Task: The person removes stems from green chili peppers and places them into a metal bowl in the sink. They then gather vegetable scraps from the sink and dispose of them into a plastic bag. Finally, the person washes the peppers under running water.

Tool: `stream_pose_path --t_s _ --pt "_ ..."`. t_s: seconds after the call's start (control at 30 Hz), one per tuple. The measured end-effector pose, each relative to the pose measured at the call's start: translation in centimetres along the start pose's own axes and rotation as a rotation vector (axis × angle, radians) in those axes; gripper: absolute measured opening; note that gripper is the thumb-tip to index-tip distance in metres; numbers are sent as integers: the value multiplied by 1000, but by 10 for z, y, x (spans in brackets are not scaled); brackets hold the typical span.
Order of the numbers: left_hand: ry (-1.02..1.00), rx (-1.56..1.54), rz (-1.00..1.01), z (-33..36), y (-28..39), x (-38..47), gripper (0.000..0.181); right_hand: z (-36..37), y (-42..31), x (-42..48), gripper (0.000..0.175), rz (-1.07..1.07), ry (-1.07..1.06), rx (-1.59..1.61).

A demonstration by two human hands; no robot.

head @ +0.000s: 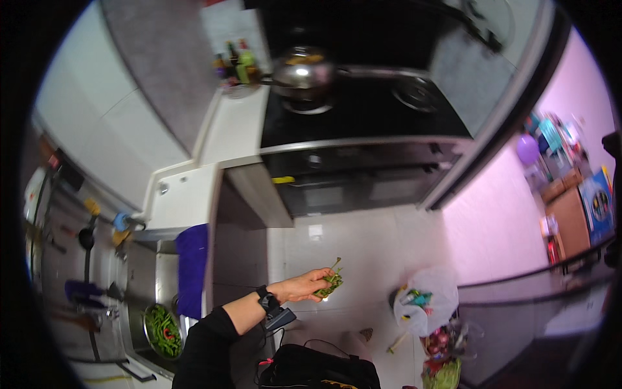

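My left hand (301,286) reaches out over the tiled floor, its fingers closed around a small bunch of green vegetable trimmings (332,285). One thin stem sticks up from the bunch. A dark device is strapped to my wrist (272,309). To the right of the hand, apart from it, a bin with a white plastic liner (437,296) stands on the floor with some colourful waste inside. On the left, a metal bowl (147,335) of green pods or peppers, with something red among them, sits in the steel sink (141,272). My right hand is out of view.
A purple cloth (192,272) hangs over the sink's front edge. Ahead, a steel pot (305,73) stands on the black gas hob (359,116), with bottles (240,63) beside it. Bagged onions (439,340) and a green leafy vegetable (441,373) lie near the bin.
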State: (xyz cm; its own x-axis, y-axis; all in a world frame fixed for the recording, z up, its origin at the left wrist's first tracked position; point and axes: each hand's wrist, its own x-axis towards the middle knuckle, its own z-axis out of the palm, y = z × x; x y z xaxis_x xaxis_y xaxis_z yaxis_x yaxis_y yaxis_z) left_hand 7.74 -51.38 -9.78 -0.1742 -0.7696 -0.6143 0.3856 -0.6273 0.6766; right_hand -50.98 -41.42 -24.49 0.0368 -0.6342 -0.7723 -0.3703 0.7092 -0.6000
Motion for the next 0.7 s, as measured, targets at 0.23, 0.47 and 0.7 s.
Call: stream_pose_path --t_s 0.23,0.47,0.7 --pt "-221 184 -263 115 -55 198 30 -61 111 -55 21 144 201 88" --pt "-322 355 -384 177 -140 366 34 -60 137 -109 16 407 318 287" --pt "-112 354 -583 205 -163 454 57 -59 111 -102 23 559 298 422"
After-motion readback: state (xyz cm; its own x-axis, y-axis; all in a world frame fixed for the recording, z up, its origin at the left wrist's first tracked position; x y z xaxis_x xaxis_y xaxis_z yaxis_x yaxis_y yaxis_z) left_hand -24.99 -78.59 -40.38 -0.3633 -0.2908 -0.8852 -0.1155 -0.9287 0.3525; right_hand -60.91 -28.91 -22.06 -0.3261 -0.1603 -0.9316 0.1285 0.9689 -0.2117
